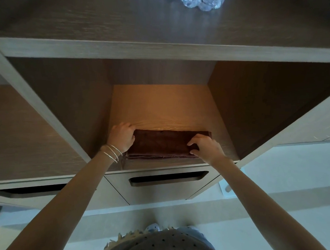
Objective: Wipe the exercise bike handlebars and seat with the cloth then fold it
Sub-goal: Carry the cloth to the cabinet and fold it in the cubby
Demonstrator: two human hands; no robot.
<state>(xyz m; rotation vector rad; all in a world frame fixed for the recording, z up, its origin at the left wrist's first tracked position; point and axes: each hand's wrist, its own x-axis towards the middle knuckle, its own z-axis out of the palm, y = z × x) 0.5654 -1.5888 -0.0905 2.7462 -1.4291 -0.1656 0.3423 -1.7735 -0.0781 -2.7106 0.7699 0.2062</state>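
A dark brown cloth (160,143) lies folded into a long flat strip on the lit wooden shelf (161,109) inside an open cabinet niche. My left hand (122,136), with thin bangles at the wrist, grips the cloth's left end. My right hand (206,147) pinches the cloth near its right end, thumb and fingers curled over the front edge. The exercise bike is not in view.
The niche has dark side walls (255,110) and a thick top board (163,51). Clear crumpled plastic (196,1) sits on the upper surface. Below the shelf is a drawer with a slot handle (167,178). Pale floor (271,186) lies to the right.
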